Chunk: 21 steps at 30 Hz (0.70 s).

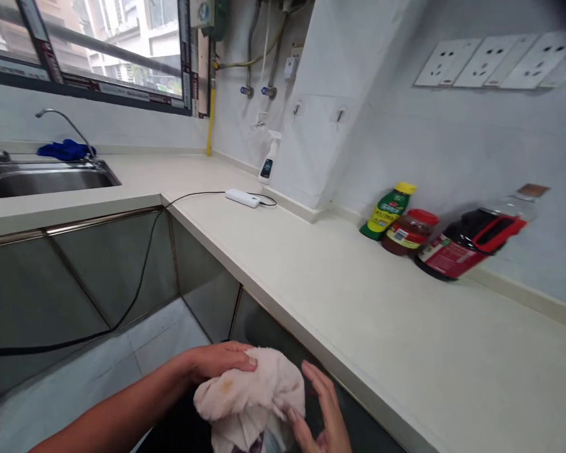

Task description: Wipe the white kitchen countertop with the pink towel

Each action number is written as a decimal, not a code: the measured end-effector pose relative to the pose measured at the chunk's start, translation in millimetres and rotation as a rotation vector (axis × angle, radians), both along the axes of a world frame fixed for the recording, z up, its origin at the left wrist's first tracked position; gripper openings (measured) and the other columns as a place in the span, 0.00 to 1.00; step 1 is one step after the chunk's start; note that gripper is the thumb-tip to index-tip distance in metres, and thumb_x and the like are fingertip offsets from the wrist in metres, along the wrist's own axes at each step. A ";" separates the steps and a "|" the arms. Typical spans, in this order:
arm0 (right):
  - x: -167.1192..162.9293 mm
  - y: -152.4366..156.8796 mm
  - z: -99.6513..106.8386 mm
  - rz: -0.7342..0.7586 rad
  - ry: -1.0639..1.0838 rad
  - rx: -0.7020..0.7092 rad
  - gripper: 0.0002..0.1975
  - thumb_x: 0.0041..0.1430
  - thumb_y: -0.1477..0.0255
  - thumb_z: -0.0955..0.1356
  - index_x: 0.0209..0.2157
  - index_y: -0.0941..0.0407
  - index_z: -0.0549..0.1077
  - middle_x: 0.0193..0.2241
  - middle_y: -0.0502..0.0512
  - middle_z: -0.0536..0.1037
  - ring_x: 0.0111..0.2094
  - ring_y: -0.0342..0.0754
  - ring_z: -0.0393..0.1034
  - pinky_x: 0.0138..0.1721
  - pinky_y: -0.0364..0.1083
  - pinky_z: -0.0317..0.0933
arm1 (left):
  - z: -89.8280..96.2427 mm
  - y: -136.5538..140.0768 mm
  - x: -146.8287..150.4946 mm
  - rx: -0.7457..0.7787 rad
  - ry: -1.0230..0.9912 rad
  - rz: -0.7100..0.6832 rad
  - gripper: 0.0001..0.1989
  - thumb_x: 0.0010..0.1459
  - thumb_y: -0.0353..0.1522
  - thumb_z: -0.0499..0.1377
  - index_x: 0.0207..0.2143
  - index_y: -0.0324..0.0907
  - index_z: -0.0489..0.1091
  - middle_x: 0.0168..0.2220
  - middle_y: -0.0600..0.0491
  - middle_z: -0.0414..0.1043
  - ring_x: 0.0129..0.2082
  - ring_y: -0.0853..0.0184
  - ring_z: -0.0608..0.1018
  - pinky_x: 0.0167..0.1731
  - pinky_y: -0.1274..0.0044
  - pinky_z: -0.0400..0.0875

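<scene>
Pale pink plush cloth (259,384), bunched, is located in front of the long cream tabletop (311,264), at the lower centre of the view. A small yellow-brown stain marks its left portion. Its lower folds include a dark-patterned area, cut off by the frame edge.

Left grip (224,363): grasping the cloth from its upper left side, thumb laid across the top. Right grip (323,402): released, fingers spread at the right side of the cloth, thumb against the lower right folds.

Items on the tabletop, right section, along the wall: a green-and-yellow plastic bottle with a yellow cap (388,211); a brown-filled jar with a red lid (409,233), just beside it; a large clear bottle of dark liquid with a red handle and a brown cap (466,245).

Items toward the corner: a white trigger spray bottle with a dark label (266,166), upright near the wall; a white oblong device (242,198), lying flat. A black cable (28,350) runs from the device over the front edge and down to the left.

Far left: a stainless-steel sink (51,181); a crumpled blue cloth (66,150) lies behind its basin.
</scene>
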State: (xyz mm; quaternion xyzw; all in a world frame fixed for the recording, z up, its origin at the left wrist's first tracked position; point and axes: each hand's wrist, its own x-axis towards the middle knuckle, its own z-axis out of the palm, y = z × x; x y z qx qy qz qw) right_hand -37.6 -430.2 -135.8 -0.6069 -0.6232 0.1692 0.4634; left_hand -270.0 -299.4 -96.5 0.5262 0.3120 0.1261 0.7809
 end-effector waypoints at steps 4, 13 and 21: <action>9.6 -9.8 20.0 -0.079 0.338 -0.189 0.25 0.63 0.51 0.66 0.52 0.54 0.73 0.49 0.58 0.78 0.48 0.53 0.74 0.46 0.45 0.70 | -1.3 -7.7 50.2 0.005 -0.046 -0.114 0.26 0.46 0.49 0.68 0.44 0.43 0.76 0.44 0.53 0.77 0.46 0.60 0.76 0.49 0.73 0.68; 30.4 -35.7 16.5 -0.274 0.782 -0.244 0.25 0.60 0.45 0.68 0.40 0.53 0.72 0.35 0.53 0.80 0.33 0.51 0.73 0.32 0.46 0.68 | -15.4 -39.4 78.2 0.503 -0.076 -0.226 0.39 0.49 0.45 0.68 0.61 0.46 0.63 0.61 0.48 0.63 0.60 0.55 0.66 0.59 0.69 0.63; 45.7 -50.2 -7.5 -0.258 0.962 -0.328 0.28 0.55 0.43 0.70 0.43 0.52 0.70 0.33 0.52 0.79 0.34 0.53 0.74 0.34 0.47 0.68 | -23.3 -36.9 95.5 0.327 -0.041 -0.112 0.20 0.55 0.48 0.63 0.30 0.39 0.68 0.28 0.58 0.63 0.30 0.70 0.65 0.31 0.79 0.60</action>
